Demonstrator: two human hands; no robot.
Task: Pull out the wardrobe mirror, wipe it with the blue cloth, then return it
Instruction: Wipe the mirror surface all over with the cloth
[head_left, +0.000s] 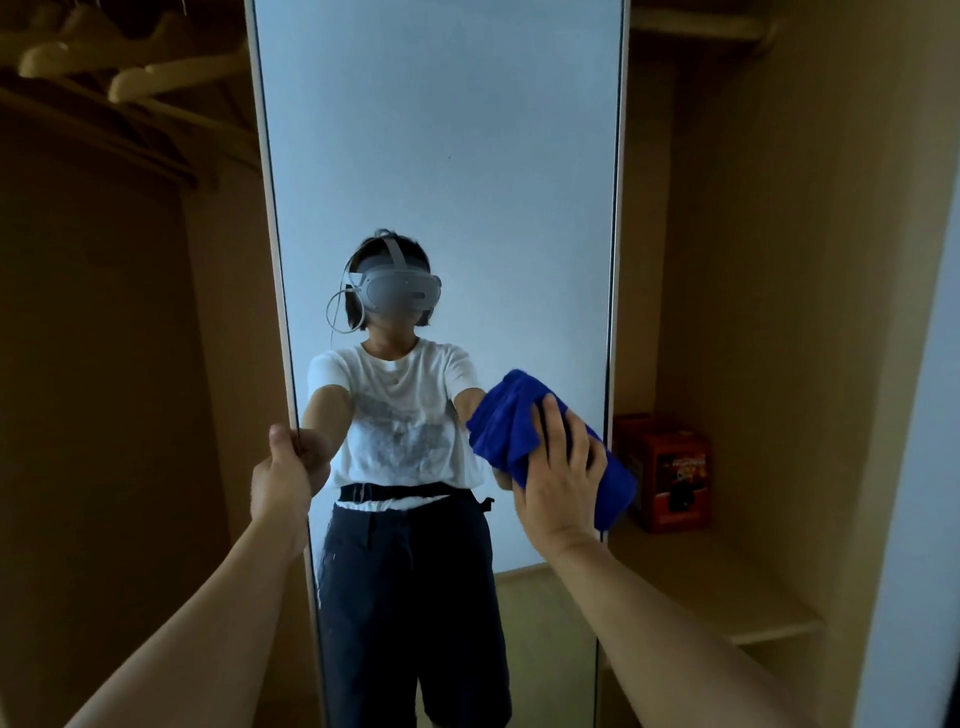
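The left hand (283, 480) grips the mirror's (441, 156) left edge, fingers wrapped round it; the right hand (563, 480) presses the bunched blue cloth (506, 421) to the glass near its right edge — pushing hard could swing the pulled-out panel.

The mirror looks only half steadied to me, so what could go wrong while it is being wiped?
The left hand grips only the left edge of the mirror, so pressure from the right hand near the other edge might swing the panel. The bunched blue cloth may smear rather than clean. A swinging panel could perhaps reach the red box on the shelf.
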